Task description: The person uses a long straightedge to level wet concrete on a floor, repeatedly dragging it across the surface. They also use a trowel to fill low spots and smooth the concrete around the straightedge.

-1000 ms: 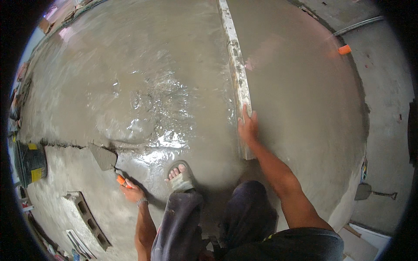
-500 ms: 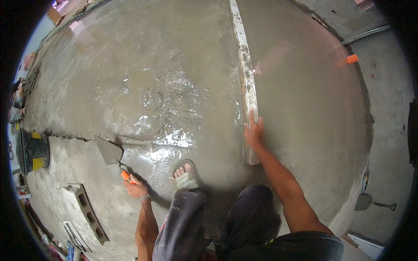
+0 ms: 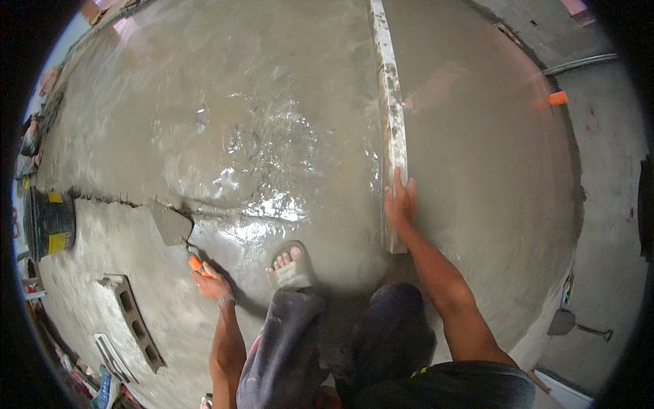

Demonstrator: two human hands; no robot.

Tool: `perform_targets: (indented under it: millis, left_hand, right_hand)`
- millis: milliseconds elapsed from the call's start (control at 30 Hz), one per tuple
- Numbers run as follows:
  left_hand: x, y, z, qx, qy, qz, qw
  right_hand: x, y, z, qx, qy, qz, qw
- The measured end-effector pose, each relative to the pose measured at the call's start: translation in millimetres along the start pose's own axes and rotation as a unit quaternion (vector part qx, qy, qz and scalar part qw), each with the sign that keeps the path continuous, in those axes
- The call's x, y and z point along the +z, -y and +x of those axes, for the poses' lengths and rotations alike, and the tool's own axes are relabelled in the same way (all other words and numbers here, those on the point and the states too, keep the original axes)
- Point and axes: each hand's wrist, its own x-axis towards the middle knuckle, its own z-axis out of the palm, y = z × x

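My left hand [image 3: 214, 282] is closed round the orange handle of a pointing trowel [image 3: 172, 223]. The trowel's grey blade lies against the edge where the wet cement layer [image 3: 327, 88] meets the lower, lighter floor. A long, cement-spotted straightedge [image 3: 393, 102] runs away from me across the wet surface. Near its closer end my right hand [image 3: 402, 203] grips it, the index finger stretched along the top. The fingers' undersides are hidden. Both forearms reach in from below.
My sandalled foot [image 3: 291, 267] stands between the hands. To the left are a black bucket [image 3: 42, 228] with yellow patches and a hollow concrete block [image 3: 126, 320]. An orange piece [image 3: 557, 98] sits at the right edge; a small spade [image 3: 564, 322] lies lower right.
The whole view has shifted slightly. Relative to the floor, the trowel and the straightedge stay in nearly the same places, with both hands still on them.
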Motion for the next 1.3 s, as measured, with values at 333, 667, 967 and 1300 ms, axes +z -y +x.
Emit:
perform_targets:
  millis: [333, 667, 967, 1300]
  left_hand:
    - [-2, -2, 0, -0.001, -0.009, -0.001, 1.0]
    - [5, 10, 4, 0.014, -0.012, 0.02, 1.0]
    - [7, 14, 3, -0.022, 0.012, 0.038, 0.999]
    - [-10, -1, 27, 0.032, 0.057, -0.019, 0.998]
  right_hand:
    - [-2, 8, 3, 0.02, 0.025, -0.004, 0.999]
    - [2, 16, -6, 0.017, 0.023, 0.002, 1.0]
    - [5, 11, -7, 0.051, 0.077, 0.032, 0.995]
    - [13, 13, 0, 0.051, 0.031, 0.032, 0.998]
